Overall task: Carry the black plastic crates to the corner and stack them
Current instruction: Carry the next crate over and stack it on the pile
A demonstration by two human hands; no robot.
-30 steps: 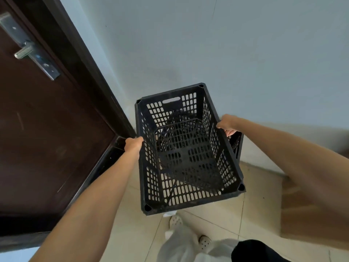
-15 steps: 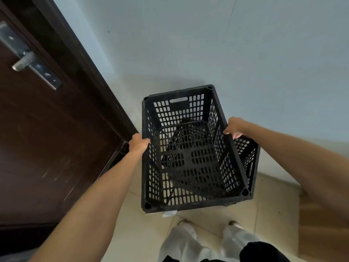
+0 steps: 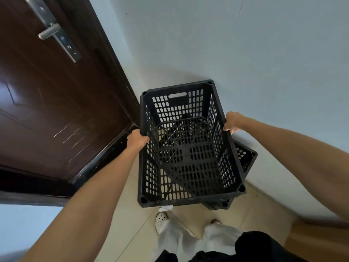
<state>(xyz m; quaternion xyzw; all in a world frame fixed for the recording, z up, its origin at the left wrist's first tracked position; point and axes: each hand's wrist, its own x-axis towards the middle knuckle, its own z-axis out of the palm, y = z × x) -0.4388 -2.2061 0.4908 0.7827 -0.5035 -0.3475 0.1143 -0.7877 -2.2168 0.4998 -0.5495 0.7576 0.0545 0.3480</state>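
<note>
I hold an empty black plastic crate with perforated walls in front of me, above the floor in the corner. My left hand grips its left rim and my right hand grips its right rim. Beneath it, a second black crate stands on the floor, turned at a different angle, with its right side and near corner sticking out. Most of that lower crate is hidden by the one I hold. I cannot tell whether the two crates touch.
A dark brown door with a metal handle fills the left side. A pale wall runs behind and to the right of the crates. The floor is beige tile, and my feet stand just behind the crates.
The held crate has come down and forward toward the corner. More of the lower crate shows at the right. Both hands keep the same grip on the rims.
</note>
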